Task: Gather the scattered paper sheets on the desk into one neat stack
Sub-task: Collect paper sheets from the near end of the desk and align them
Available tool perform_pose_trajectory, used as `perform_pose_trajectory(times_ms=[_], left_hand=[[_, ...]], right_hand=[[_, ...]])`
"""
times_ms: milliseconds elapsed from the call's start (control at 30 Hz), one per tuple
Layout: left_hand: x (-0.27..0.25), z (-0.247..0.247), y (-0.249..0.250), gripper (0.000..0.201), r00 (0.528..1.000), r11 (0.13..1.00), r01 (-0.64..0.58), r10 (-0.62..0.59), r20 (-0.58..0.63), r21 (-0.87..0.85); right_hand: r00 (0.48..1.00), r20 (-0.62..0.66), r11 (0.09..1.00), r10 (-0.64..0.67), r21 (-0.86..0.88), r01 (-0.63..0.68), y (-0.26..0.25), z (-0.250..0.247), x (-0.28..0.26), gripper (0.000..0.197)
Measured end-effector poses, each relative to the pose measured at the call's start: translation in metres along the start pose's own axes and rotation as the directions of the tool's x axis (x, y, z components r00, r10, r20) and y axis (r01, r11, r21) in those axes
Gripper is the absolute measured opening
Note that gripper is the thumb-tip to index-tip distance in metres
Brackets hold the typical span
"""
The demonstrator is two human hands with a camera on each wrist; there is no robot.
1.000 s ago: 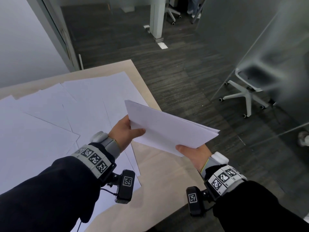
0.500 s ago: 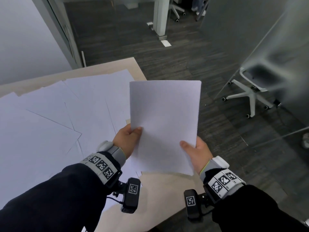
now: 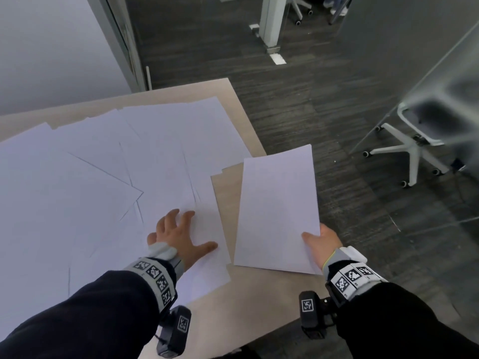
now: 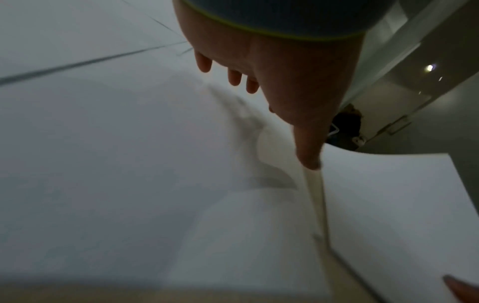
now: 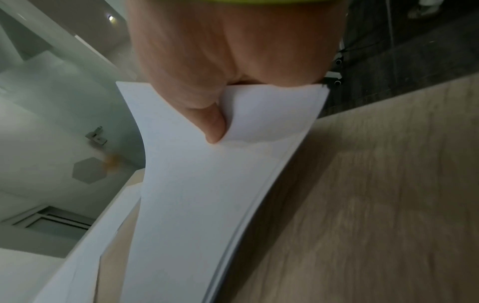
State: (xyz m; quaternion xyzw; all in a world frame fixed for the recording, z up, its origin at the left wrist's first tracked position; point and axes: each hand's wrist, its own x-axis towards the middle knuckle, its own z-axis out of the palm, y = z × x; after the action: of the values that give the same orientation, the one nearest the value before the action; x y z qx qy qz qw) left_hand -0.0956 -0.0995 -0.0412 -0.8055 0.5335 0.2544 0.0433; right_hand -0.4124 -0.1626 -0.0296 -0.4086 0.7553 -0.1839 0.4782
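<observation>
Reaching out from dark sleeves (image 3: 77, 314) with tagged wristbands, both hands work at the near right corner of the table (image 3: 259, 301). The right hand (image 3: 324, 242) pinches the near right corner of a gathered stack of sheets (image 3: 277, 211), thumb on top and fingers hidden underneath; the right wrist view shows the thumb (image 5: 207, 121) pressing the top page into a small dent, with several page edges fanned along the side. The stack hangs partly over the table's right edge, and whether its far end touches the wood cannot be told. Just left of it, apart from the stack, the left hand (image 3: 178, 234) lies spread and relaxed, palm down, holding nothing, over the nearest loose sheet (image 3: 204, 255); the left wrist view shows its fingertips (image 4: 234, 78) just above the paper with their shadow below, so contact is unclear. A strip of bare wood shows between this sheet and the stack. Beyond the left hand, scattered paper sheets (image 3: 103, 177) overlap at many angles across most of the table, up to its far edge. Past the table lie a dark carpeted floor (image 3: 298, 112), a white office chair (image 3: 412, 154) behind a frosted glass panel (image 3: 427, 73) at right, and a white pillar (image 3: 269, 22) farther back.
</observation>
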Motion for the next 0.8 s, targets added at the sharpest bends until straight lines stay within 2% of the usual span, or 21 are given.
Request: perform_pose_trajectory(times_ms=[100,167,333,500,567,667,800], left_hand=[[-0.009,0.017,-0.009,0.131,0.996,0.997,-0.04,0.034,0.081,0.071],[-0.01,0.021,-0.012,0.137,0.99,0.99,-0.081,0.067,0.121,0.118],[-0.007,0.02,-0.02,0.134,0.987,0.989,-0.123,0.113,0.112,0.078],[-0.002,0.009,-0.039,0.121,0.999,0.999,0.038,-0.039,0.013,0.017],[0.005,0.001,-0.047,0.123,0.996,0.996,0.075,-0.077,0.039,0.049],[0.013,-0.005,-0.052,0.124,0.994,0.994,0.064,-0.071,0.085,0.086],[0.012,-0.002,-0.055,0.119,0.996,0.996,0.056,-0.06,0.058,0.067]], right_hand=[[1.0,0.013,1.0,-0.016,-0.018,0.016,-0.002,0.003,0.0,0.018],[0.999,0.026,1.0,-0.022,-0.012,0.023,-0.003,0.007,-0.001,0.018],[0.996,0.083,0.999,-0.042,0.027,0.04,-0.005,0.012,-0.002,0.019],[0.983,0.175,0.998,-0.057,-0.014,0.06,-0.012,0.026,-0.001,0.02],[0.987,0.143,0.997,-0.076,0.002,0.077,-0.02,0.035,0.0,0.017],[0.998,-0.001,0.996,-0.07,0.062,0.07,-0.031,0.042,0.006,0.018],[0.996,-0.087,0.997,-0.031,0.074,0.037,-0.037,0.035,0.019,0.026]])
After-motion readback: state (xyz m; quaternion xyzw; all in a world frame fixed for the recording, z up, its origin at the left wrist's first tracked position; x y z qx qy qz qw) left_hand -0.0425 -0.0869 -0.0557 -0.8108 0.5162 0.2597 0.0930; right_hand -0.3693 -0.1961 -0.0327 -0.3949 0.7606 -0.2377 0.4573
